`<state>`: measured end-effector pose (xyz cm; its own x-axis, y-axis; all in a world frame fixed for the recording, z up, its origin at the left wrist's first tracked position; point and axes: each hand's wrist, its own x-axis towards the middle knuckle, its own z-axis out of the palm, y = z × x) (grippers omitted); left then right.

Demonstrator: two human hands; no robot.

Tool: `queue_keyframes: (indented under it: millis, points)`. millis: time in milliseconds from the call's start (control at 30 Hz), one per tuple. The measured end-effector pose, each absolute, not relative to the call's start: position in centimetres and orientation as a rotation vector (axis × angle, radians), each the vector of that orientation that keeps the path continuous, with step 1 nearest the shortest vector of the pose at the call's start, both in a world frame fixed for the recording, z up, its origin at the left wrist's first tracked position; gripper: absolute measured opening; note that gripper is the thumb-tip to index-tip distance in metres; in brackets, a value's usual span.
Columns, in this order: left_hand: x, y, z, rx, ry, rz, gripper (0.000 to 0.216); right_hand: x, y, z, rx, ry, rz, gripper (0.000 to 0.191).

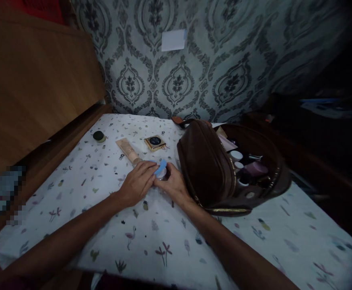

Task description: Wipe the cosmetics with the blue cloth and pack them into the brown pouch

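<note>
My left hand [138,182] is closed, its fingers pressed on a small light-blue piece [162,165], perhaps a cloth or wipe. Opposite it, my right hand [173,183] curls around a small pale round container [161,174], which lies under the blue piece. Both hands meet just above the patterned white cloth, and the fingers partly hide the container. Just beyond my left fingers lies a beige squeeze tube [127,149]. A gold compact with a black round label [155,141] rests a little farther back.
Close on the right stands an open brown toiletry bag [204,165] holding several bottles and jars. A small dark-lidded jar [99,136] sits at the far left of the cloth [103,225]. A wooden cabinet [40,76] borders the left side; patterned wallpaper [151,84] rises behind.
</note>
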<state>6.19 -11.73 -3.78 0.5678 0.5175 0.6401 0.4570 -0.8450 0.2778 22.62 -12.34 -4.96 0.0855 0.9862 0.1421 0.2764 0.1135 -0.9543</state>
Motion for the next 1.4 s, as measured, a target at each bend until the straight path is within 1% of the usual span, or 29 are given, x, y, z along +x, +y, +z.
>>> queue_keyframes:
  millis: [167,267,433,600,667,800,933,1067,1167,1267,1400]
  points:
    - [5.7,-11.5,-2.7,2.347,0.89,1.163,0.033,23.0,-12.9,-3.9,-1.232,-1.434,1.145,0.054]
    - [5.6,-11.5,-2.3,2.106,0.885,1.135,0.035,23.2,-13.2,-3.7,-1.202,-1.528,1.178,0.051]
    - [5.5,-11.3,-2.3,1.913,0.995,1.08,0.044,22.9,-13.6,-4.3,-1.209,-1.753,1.02,0.049]
    - [5.0,-11.0,-2.2,1.888,1.08,1.081,0.042,22.6,-13.7,-4.9,-1.214,-1.93,0.798,0.05]
    - [5.0,-10.9,-2.1,1.882,1.105,1.081,0.04,22.7,-13.7,-4.8,-1.203,-1.954,0.787,0.045]
    - [5.0,-11.1,-2.0,1.88,1.107,1.079,0.034,22.9,-14.3,-4.0,-1.142,-1.977,0.752,0.031]
    - [5.2,-11.3,-2.2,1.865,1.076,1.118,0.028,23.2,-14.9,-3.3,-1.221,-1.985,0.676,0.034]
    - [5.6,-11.8,-2.5,1.974,1.003,1.151,0.032,23.7,-15.3,-3.1,-1.31,-1.955,0.643,0.022]
    - [6.0,-12.4,-2.7,2.175,0.884,1.108,0.035,24.1,-15.6,-3.2,-1.335,-1.921,0.629,0.013]
    - [6.2,-12.8,-2.8,2.393,0.815,1.003,0.04,24.5,-15.6,-3.5,-1.345,-1.89,0.586,0.016]
    - [5.8,-12.5,-3.0,2.517,0.872,0.897,0.049,25.2,-15.3,-4.3,-1.286,-1.879,0.572,0.028]
